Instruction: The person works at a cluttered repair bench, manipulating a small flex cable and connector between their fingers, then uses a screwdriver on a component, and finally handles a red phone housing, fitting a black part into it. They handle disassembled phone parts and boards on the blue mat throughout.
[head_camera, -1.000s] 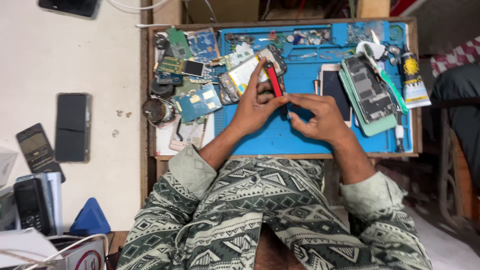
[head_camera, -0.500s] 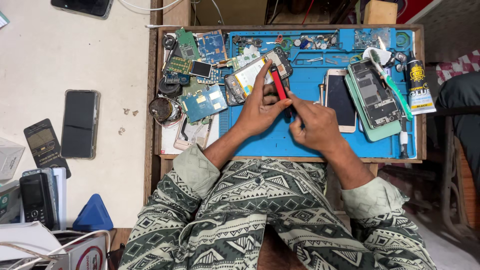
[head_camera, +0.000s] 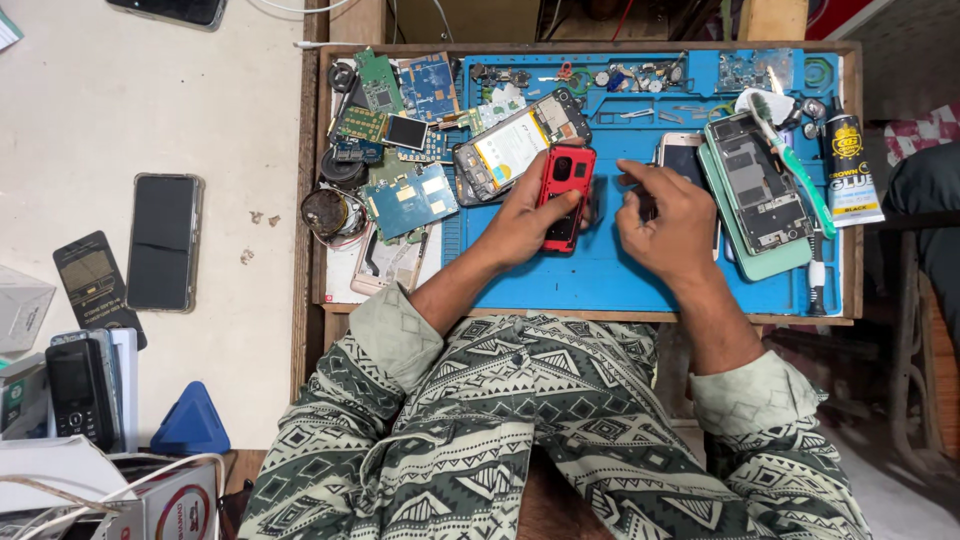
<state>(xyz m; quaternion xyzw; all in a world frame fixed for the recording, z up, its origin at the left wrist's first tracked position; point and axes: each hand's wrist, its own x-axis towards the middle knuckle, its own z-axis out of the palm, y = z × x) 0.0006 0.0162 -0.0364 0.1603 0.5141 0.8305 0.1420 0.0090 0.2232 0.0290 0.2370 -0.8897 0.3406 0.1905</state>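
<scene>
over blue mat (head_camera: 620, 280): left hand (head_camera: 520, 222) grip closed on red phone (head_camera: 564, 196); right hand (head_camera: 672, 222) pinching (contents unclear).

— Where's the small phone (head_camera: 564, 196)?
— On the work mat (head_camera: 620, 280), under the left hand (head_camera: 522, 222); the right hand (head_camera: 672, 222) is just beside it.
— And around them?
— Circuit boards (head_camera: 400, 195) lie left, an opened phone (head_camera: 757, 190) right, possibly a toothbrush (head_camera: 795, 165) across it.
</scene>
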